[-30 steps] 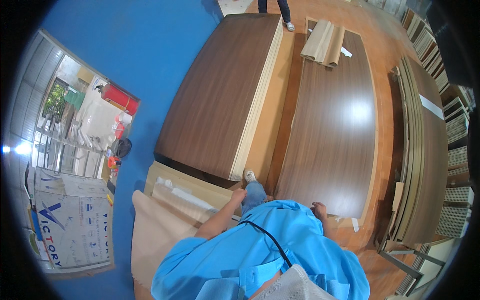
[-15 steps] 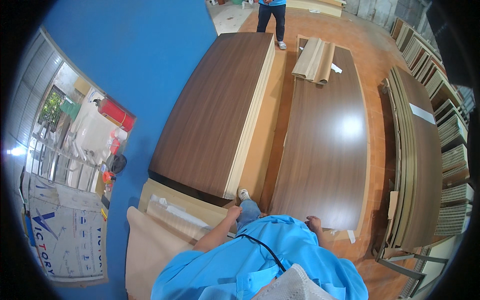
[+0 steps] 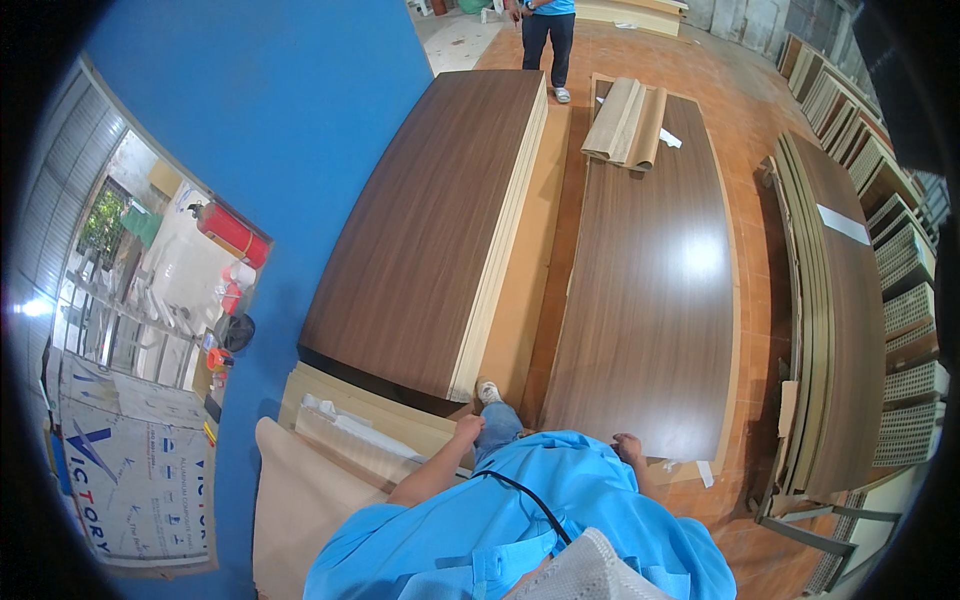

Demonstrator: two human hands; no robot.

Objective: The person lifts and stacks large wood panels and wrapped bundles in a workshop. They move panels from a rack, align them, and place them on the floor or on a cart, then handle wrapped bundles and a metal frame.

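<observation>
My left hand (image 3: 467, 429) hangs low by my bent knee in blue jeans, its fingers curled in with no object seen in them. It is close to the near end of a tall stack of dark brown wood-grain panels (image 3: 425, 230). My right hand (image 3: 628, 448) is also curled, apparently around nothing, at the near edge of another wood-grain panel (image 3: 655, 300) lying on the right. One shoe (image 3: 488, 392) of mine shows beside the stack's corner. On the far end of the right panel lies a folded tan sheet (image 3: 625, 122).
Rolled tan sheets (image 3: 300, 490) and pale boards lie to my near left, beside a blue wall (image 3: 300, 120). A red fire extinguisher (image 3: 232, 235) is on the left. More panels (image 3: 835, 320) stand on a metal rack at right. Another person (image 3: 548, 45) stands at the far end.
The far person's arms have shifted, with a hand now lower at the side. My view has moved slightly; my own hands are nearly unchanged.
</observation>
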